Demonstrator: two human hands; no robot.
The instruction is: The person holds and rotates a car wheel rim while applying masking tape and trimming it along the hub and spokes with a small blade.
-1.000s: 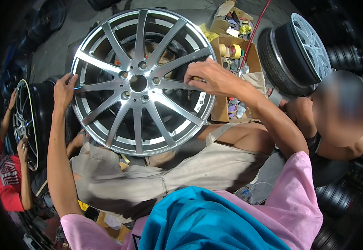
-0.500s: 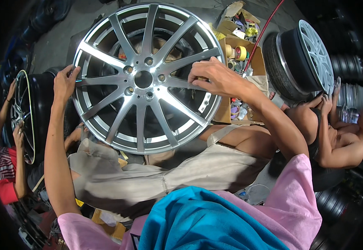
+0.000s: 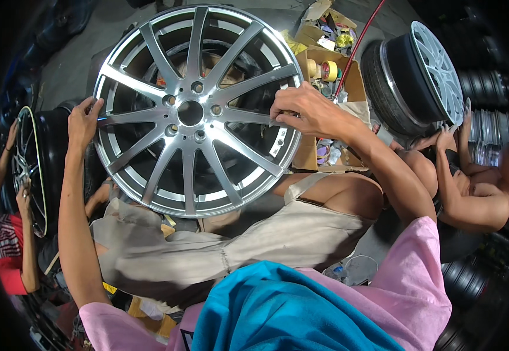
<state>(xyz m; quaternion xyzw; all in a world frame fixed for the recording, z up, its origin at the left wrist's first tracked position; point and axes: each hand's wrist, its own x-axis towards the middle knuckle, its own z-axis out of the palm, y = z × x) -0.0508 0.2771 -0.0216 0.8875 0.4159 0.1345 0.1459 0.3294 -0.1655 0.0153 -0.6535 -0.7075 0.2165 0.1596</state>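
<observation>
A large silver multi-spoke alloy wheel [image 3: 161,140] lies face up in front of me. My left hand [image 3: 86,117] is closed on its left edge, fingers at the rim beside a small blue mark. My right hand [image 3: 301,111] rests over a spoke on the wheel's right side, fingers curled around a small greyish piece that is too hidden to identify. Beneath the wheel, dark round parts show between the spokes, and my apron-covered lap is just below it.
Cardboard boxes [image 3: 313,155] of tape and small items sit right, behind a red pole [image 3: 361,33]. A tyre with a silver wheel [image 3: 435,73] stands beyond. Co-workers sit at right [image 3: 470,210] and left [image 3: 9,260], the left one handling another wheel [image 3: 32,213]. Stacked rims line the right.
Across the earlier frames the wheel and my hands shift slightly up and right, then back left. The co-worker at right has raised their hands to the standing wheel.
</observation>
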